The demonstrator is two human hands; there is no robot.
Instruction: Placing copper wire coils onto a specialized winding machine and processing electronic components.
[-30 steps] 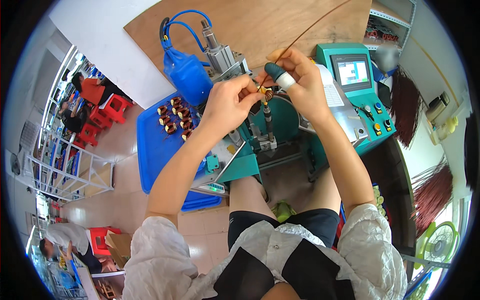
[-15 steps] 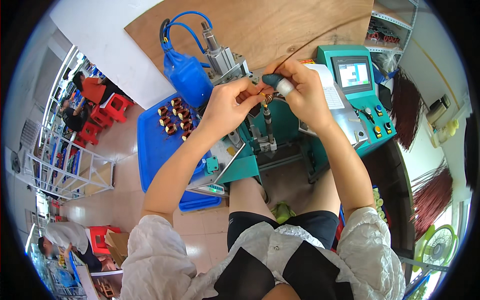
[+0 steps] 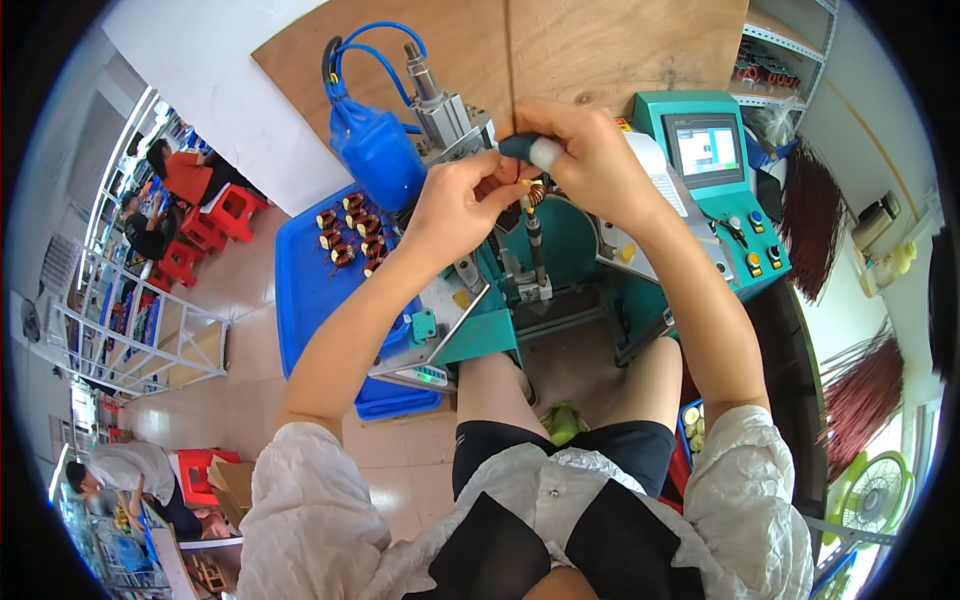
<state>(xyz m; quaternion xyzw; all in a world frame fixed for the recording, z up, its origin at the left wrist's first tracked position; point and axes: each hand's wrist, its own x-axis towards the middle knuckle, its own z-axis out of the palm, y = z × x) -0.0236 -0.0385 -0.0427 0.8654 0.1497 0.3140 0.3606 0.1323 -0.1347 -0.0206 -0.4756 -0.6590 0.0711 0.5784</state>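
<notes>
A bare plywood board (image 3: 640, 55) backed the bench. In front of it, just above the middle of the view, a small ring coil (image 3: 536, 193) sat atop an upright metal rod (image 3: 536, 240), which ran down toward six o'clock. The coil would probably handle as light but rigid, its windings smooth and easily scuffed—best held by the rim. The wire (image 3: 510, 50), rising toward twelve, looked springy and likely to resist bending. The coil showed glossy copper-brown turns and a pale yellow patch. At nine o'clock from it, the left hand (image 3: 445, 210) had thumb and forefinger nearly together at its edge; whether they gripped coil or wire, I could not tell. At two, the right hand (image 3: 595, 165) was curled closed around the wire—a dark cover (image 3: 517, 148) on its thumb. Toward eight, similar coils (image 3: 342, 256) lay on a blue tray (image 3: 293, 325).
</notes>
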